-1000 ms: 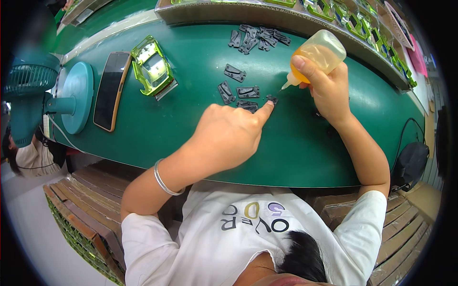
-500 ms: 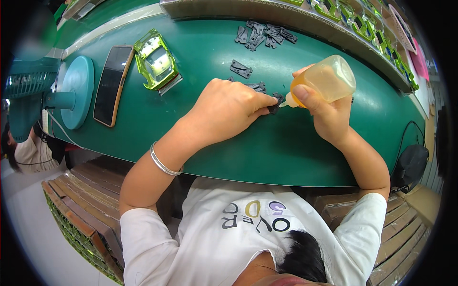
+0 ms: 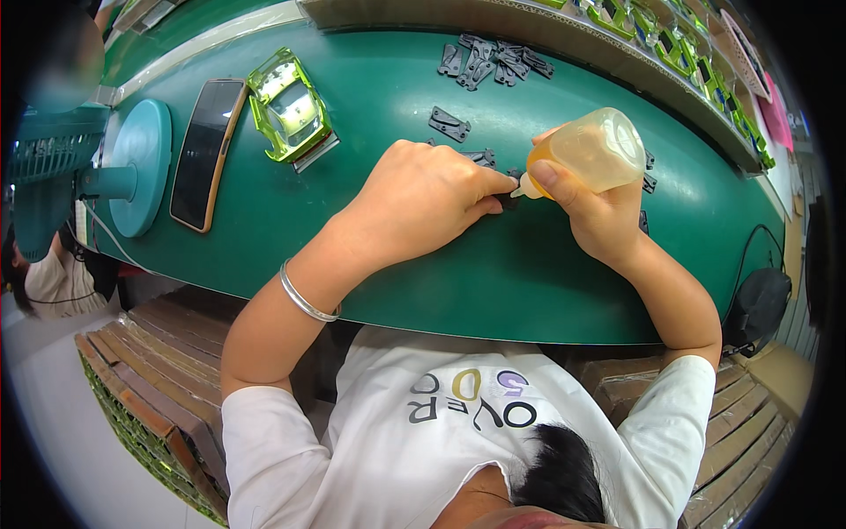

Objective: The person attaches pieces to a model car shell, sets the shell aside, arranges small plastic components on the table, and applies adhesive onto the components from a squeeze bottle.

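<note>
My right hand [image 3: 608, 216] grips a translucent squeeze bottle [image 3: 601, 148] with yellowish liquid inside, tilted so its thin nozzle points down and left. The nozzle tip is at a small black plastic part [image 3: 508, 202] on the green table. My left hand [image 3: 414, 198] has its thumb and forefinger closed on that part, hiding some of it. Just beyond the left fingers lies another black part [image 3: 480, 158], partly covered. A separate flat black part [image 3: 449, 123] rests farther back, and a pile of similar parts [image 3: 493, 63] sits at the far side.
A shiny green toy car body [image 3: 289, 110] and a phone [image 3: 208, 154] lie at the left, beside a teal fan base [image 3: 141, 167]. More black parts [image 3: 649, 181] show right of the bottle. A cardboard tray [image 3: 529, 25] of green car bodies borders the back.
The bottle has shifted slightly left and lower, bringing its nozzle closer to the left fingertips. More black parts now show to its right. The left hand keeps its pinch.
</note>
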Action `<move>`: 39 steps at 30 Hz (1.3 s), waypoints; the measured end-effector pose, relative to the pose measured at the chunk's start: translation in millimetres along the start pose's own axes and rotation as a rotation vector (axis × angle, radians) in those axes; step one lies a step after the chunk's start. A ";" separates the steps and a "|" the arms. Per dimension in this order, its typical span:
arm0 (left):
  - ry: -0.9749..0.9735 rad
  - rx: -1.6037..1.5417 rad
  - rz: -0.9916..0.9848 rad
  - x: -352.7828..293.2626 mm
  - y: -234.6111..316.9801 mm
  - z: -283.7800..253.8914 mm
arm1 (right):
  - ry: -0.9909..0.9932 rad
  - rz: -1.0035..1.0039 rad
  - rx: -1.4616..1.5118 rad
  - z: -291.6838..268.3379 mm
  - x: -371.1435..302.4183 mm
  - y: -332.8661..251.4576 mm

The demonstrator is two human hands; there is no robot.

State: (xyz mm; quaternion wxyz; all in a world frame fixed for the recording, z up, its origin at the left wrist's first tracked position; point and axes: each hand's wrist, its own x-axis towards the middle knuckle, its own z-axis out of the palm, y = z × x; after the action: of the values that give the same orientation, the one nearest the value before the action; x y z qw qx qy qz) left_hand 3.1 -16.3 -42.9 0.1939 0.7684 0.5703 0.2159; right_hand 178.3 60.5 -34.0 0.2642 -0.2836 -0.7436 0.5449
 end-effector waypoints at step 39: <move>0.172 0.288 0.027 -43.4 19.8 17.2 | 0.110 -0.089 0.046 16.0 12.9 -6.6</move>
State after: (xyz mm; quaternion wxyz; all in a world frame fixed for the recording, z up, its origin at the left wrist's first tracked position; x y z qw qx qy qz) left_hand 17.1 -64.4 -51.3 0.0293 0.7745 0.5995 0.1997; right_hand 157.2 57.5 -30.8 0.3351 -0.2734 -0.7272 0.5330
